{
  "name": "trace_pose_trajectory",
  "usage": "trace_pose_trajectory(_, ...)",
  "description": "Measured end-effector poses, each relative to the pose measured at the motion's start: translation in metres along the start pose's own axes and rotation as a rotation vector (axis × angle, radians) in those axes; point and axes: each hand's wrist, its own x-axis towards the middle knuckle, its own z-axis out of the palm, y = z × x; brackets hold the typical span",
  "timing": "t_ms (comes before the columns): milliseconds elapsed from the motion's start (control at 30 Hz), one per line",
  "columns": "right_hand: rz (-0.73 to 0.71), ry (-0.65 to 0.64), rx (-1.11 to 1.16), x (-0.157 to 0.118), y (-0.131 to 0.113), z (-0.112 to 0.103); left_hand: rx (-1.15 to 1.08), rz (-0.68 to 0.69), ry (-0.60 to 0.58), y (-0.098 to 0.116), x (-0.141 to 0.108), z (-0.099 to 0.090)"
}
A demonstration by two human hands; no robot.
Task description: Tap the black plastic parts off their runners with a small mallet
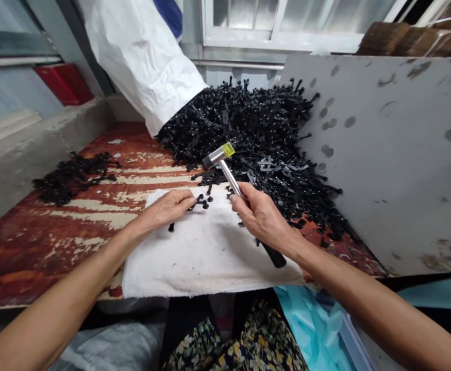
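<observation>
My right hand (262,214) is closed round a small mallet (230,176) with a silver shaft, a black grip and a head that is yellow on one end and dark on the other. The mallet head is raised toward the back. To the left, my left hand (170,207) pinches a small black plastic part (201,201) over a white cloth (210,257). Part of that piece is hidden by the fingers. A few loose black bits lie on the cloth near both hands. Behind them rises a large pile of black plastic parts (244,123).
A white sack (144,62) opens onto the pile. Smaller black parts (74,175) lie in a heap at left on the worn red tabletop (89,226). A spotted grey board (387,154) stands at right. A red box (63,83) sits on the left ledge.
</observation>
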Motion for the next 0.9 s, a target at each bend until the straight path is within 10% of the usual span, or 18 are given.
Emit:
trace_pose_trajectory(167,0.157,-0.148,0.204,0.011,0.010,0.006,0.116,0.181,-0.165,0.028,-0.012,0.018)
trace_pose_trajectory(300,0.195,-0.181,0.277,0.009,0.007,0.012,0.134,0.235,-0.024,0.034,-0.016,0.027)
trace_pose_trajectory(433,0.226,-0.123,0.342,0.007,0.003,0.012,-0.193,-0.067,0.400,0.029,-0.020,0.029)
trace_pose_trajectory(633,0.240,-0.095,0.399,0.014,-0.001,0.023,-0.867,-0.542,-0.096,0.036,-0.022,0.023)
trace_pose_trajectory(900,0.328,-0.051,0.482,-0.020,-0.005,0.008,-0.879,-0.598,0.091,0.035,0.006,0.013)
